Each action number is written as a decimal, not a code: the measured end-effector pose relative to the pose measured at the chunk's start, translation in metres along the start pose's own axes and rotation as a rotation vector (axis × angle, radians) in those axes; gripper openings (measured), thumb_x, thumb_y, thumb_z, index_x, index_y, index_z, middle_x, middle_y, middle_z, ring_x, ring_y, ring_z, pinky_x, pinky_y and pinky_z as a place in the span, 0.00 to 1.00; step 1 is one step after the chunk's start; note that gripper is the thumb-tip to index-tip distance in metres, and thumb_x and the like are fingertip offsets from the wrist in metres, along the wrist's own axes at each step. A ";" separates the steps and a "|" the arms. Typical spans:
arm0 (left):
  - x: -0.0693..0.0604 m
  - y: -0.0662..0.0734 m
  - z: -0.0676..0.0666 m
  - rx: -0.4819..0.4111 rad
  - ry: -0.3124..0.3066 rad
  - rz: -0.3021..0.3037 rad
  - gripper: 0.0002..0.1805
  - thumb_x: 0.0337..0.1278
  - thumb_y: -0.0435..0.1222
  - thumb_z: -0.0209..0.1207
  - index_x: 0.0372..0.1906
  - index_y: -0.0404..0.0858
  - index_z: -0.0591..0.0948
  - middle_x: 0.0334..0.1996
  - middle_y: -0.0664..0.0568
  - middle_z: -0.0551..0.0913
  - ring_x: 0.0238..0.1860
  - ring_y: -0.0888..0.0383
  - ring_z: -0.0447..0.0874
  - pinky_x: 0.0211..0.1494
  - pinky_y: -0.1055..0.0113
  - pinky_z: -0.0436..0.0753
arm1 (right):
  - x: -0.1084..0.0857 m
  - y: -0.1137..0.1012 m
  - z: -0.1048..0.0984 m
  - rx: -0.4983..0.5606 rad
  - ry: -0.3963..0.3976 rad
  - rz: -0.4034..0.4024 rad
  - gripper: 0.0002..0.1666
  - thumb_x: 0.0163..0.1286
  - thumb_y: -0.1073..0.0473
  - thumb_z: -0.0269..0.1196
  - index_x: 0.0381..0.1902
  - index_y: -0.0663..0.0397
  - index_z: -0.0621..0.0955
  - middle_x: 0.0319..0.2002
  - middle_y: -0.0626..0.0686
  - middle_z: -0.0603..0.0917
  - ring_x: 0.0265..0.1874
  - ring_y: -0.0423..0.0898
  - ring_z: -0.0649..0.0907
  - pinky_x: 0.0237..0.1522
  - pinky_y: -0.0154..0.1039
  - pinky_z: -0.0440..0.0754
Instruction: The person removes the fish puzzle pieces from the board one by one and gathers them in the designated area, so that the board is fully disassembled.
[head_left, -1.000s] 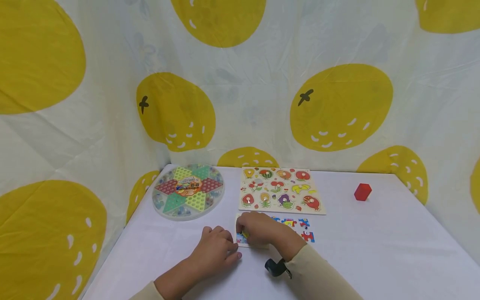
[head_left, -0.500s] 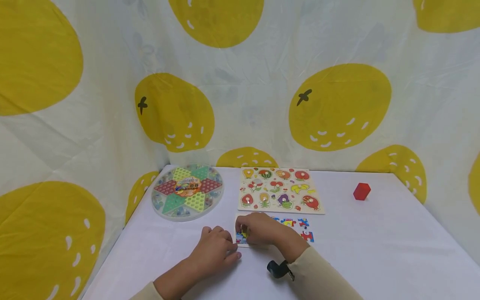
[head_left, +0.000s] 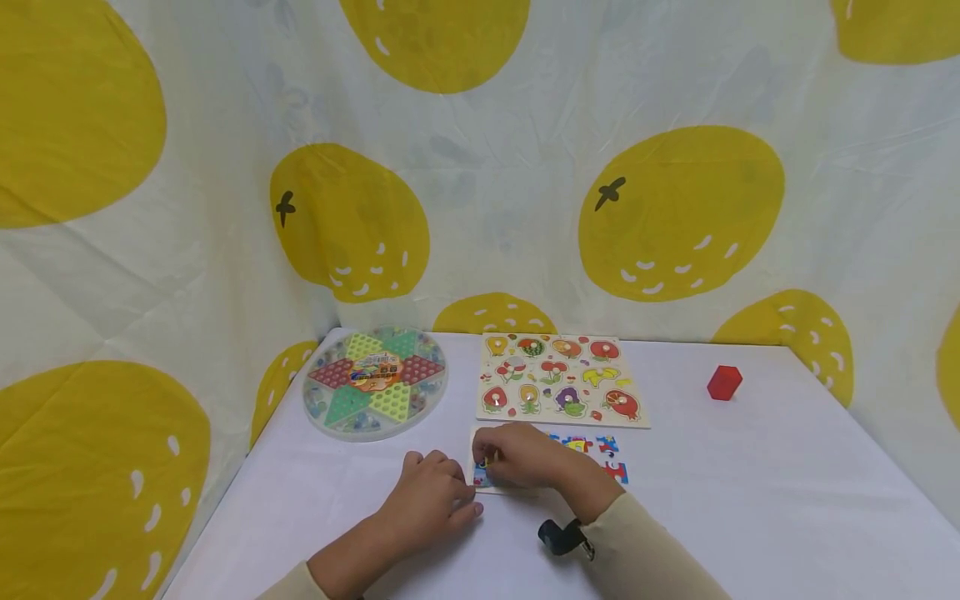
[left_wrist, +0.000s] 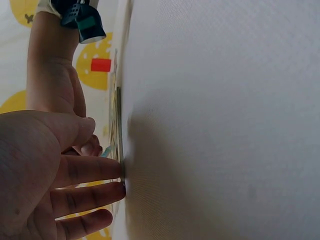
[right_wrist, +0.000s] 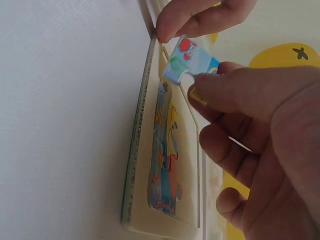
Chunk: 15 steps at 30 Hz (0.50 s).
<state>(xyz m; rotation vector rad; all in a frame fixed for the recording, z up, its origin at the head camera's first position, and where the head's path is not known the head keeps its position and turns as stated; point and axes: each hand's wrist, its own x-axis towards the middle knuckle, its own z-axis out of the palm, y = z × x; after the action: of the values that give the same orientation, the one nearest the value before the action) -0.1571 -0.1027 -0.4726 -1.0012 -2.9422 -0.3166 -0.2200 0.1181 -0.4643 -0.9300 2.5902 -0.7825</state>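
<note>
My right hand (head_left: 525, 457) reaches over the far-left part of a small jigsaw puzzle board (head_left: 512, 492). In the right wrist view its thumb and index finger pinch a light-blue jigsaw piece (right_wrist: 196, 59) with a red crab printed on it. The piece is tilted above the corner of the board. Several pieces (right_wrist: 162, 165) lie inside the frame, beside bare wood. My left hand (head_left: 433, 498) rests at the board's near-left corner, fingers loosely extended; in the left wrist view its fingertips (left_wrist: 117, 190) touch or nearly touch the board's edge.
Behind the small board lies a wooden fruit knob puzzle (head_left: 562, 379). A round Chinese checkers set (head_left: 377, 383) stands at the back left. One red block (head_left: 724, 383) is at the right on the white tablecloth (head_left: 750, 500). A patterned curtain (head_left: 510, 208) borders the table.
My right hand has stayed over the same corner, its fingers shifting and turning the jigsaw piece slightly. The left hand has not visibly moved.
</note>
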 end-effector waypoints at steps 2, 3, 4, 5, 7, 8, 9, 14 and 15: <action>0.000 0.000 -0.001 0.001 0.001 -0.002 0.16 0.66 0.56 0.68 0.44 0.51 0.95 0.38 0.63 0.84 0.45 0.59 0.76 0.44 0.54 0.63 | -0.001 0.001 -0.001 0.028 0.004 -0.004 0.10 0.74 0.60 0.71 0.43 0.35 0.84 0.35 0.34 0.82 0.37 0.37 0.80 0.46 0.37 0.80; 0.000 0.000 -0.001 0.001 0.001 -0.003 0.16 0.66 0.56 0.68 0.43 0.51 0.95 0.38 0.63 0.84 0.45 0.59 0.76 0.44 0.54 0.64 | -0.002 0.001 -0.002 0.040 0.006 -0.004 0.10 0.74 0.60 0.71 0.43 0.35 0.83 0.35 0.35 0.82 0.37 0.37 0.80 0.46 0.37 0.80; 0.001 0.000 -0.001 0.000 0.003 -0.005 0.16 0.66 0.57 0.68 0.43 0.51 0.95 0.38 0.63 0.84 0.45 0.59 0.76 0.45 0.54 0.64 | -0.002 0.001 -0.003 0.052 0.008 -0.001 0.10 0.74 0.60 0.70 0.43 0.35 0.83 0.35 0.35 0.82 0.37 0.38 0.80 0.45 0.37 0.80; 0.001 0.000 -0.001 -0.001 0.007 -0.007 0.16 0.66 0.57 0.68 0.43 0.51 0.95 0.38 0.63 0.84 0.45 0.59 0.76 0.45 0.54 0.64 | -0.004 0.001 -0.004 0.062 0.009 0.003 0.10 0.74 0.60 0.70 0.43 0.35 0.83 0.35 0.35 0.83 0.37 0.38 0.80 0.45 0.38 0.80; 0.001 0.000 0.000 -0.001 0.019 -0.009 0.16 0.65 0.57 0.68 0.42 0.51 0.95 0.38 0.63 0.85 0.46 0.59 0.77 0.45 0.54 0.64 | -0.006 0.001 -0.007 0.076 0.011 0.015 0.10 0.75 0.60 0.69 0.43 0.35 0.82 0.35 0.36 0.83 0.37 0.39 0.81 0.44 0.38 0.80; 0.001 0.000 0.000 -0.001 0.024 -0.009 0.16 0.65 0.57 0.68 0.41 0.52 0.95 0.38 0.64 0.84 0.45 0.59 0.77 0.45 0.54 0.64 | -0.007 0.002 -0.008 0.082 0.010 0.022 0.11 0.75 0.60 0.69 0.43 0.35 0.82 0.35 0.36 0.83 0.37 0.39 0.81 0.44 0.38 0.80; 0.001 0.000 0.001 -0.001 0.028 -0.011 0.15 0.65 0.57 0.68 0.41 0.52 0.95 0.37 0.64 0.84 0.45 0.59 0.77 0.45 0.54 0.64 | -0.009 0.002 -0.009 0.086 0.009 0.030 0.11 0.75 0.61 0.69 0.43 0.35 0.81 0.35 0.37 0.82 0.37 0.39 0.81 0.44 0.38 0.80; 0.001 0.000 0.001 -0.001 0.028 -0.019 0.15 0.65 0.57 0.68 0.40 0.52 0.94 0.38 0.64 0.84 0.46 0.59 0.77 0.45 0.54 0.64 | -0.015 0.007 -0.015 0.104 0.003 0.059 0.10 0.74 0.61 0.69 0.43 0.36 0.82 0.35 0.38 0.83 0.38 0.41 0.81 0.44 0.39 0.81; 0.001 0.000 0.000 -0.002 0.026 -0.021 0.15 0.65 0.57 0.69 0.40 0.52 0.94 0.38 0.64 0.84 0.46 0.59 0.77 0.46 0.53 0.65 | -0.017 0.008 -0.017 0.106 0.004 0.062 0.10 0.74 0.61 0.69 0.43 0.36 0.82 0.35 0.38 0.83 0.38 0.41 0.81 0.44 0.39 0.81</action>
<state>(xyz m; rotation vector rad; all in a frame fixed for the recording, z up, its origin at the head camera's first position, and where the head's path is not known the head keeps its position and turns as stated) -0.1584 -0.1019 -0.4727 -0.9598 -2.9317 -0.3312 -0.2187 0.1411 -0.4538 -0.8150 2.5406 -0.8956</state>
